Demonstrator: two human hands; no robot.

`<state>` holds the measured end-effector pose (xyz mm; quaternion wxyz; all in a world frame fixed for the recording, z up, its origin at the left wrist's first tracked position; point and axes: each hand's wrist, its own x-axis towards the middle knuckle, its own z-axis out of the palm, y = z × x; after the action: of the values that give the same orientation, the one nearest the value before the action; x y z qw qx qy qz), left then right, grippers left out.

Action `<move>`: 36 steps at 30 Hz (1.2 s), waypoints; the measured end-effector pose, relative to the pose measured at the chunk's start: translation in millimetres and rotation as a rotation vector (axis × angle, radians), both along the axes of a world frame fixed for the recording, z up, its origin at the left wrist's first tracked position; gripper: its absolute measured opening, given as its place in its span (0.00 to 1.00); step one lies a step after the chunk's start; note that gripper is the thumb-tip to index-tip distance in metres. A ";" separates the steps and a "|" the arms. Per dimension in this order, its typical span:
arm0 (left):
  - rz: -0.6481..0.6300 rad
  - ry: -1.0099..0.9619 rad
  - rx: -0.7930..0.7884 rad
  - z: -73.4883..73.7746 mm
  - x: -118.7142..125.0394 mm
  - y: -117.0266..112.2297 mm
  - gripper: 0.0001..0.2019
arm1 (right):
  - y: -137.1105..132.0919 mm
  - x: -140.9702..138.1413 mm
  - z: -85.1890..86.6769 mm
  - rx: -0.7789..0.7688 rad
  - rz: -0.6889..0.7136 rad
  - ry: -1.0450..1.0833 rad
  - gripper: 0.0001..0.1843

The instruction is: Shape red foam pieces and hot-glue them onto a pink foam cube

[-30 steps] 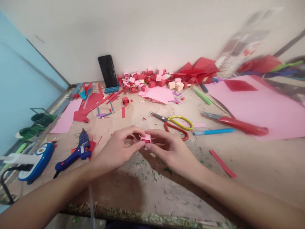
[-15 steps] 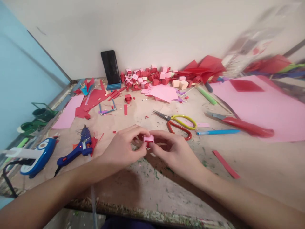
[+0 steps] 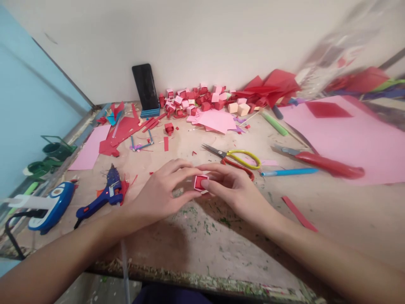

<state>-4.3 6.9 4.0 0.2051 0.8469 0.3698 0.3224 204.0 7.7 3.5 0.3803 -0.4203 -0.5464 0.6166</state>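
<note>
A small red and pink paper box (image 3: 200, 182) is pinched between both hands above the worktable. My left hand (image 3: 167, 188) grips its left side with thumb and fingertips. From the right, my right hand (image 3: 229, 185) holds it, the thumb pressed on the red face. Just behind the right hand lie scissors (image 3: 236, 158) with one yellow and one red handle. To the left of my left hand is a blue glue gun (image 3: 110, 190) with a clear glue stick trailing from it.
Along the wall sits a pile of small paper boxes (image 3: 205, 101) beside a black phone (image 3: 144, 86) on a blue stand. At right are a blue pen (image 3: 289, 172), a red-handled cutter (image 3: 329, 164), a red strip (image 3: 299, 213) and pink sheets (image 3: 357, 143).
The small paper box has been turned in my fingers, so its red, pink-rimmed face now shows. Both hands stay near the same spot.
</note>
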 end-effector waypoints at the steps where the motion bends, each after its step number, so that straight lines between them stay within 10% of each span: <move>1: 0.006 0.010 0.023 -0.8 -0.3 -0.2 0.15 | -0.5 -0.4 0.2 -0.018 0.008 0.015 0.18; 12: -0.034 0.172 0.317 1.7 -3.6 -1.1 0.08 | -2.0 -4.5 0.3 -0.144 0.052 0.106 0.17; 36: -0.028 0.070 0.247 -1.2 -5.0 1.2 0.11 | -0.7 -1.6 -2.0 -0.183 0.033 0.190 0.20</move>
<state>-9.3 8.1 2.8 0.0907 0.8815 0.3224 0.3328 202.4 7.0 1.4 0.3802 -0.3839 -0.4562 0.7071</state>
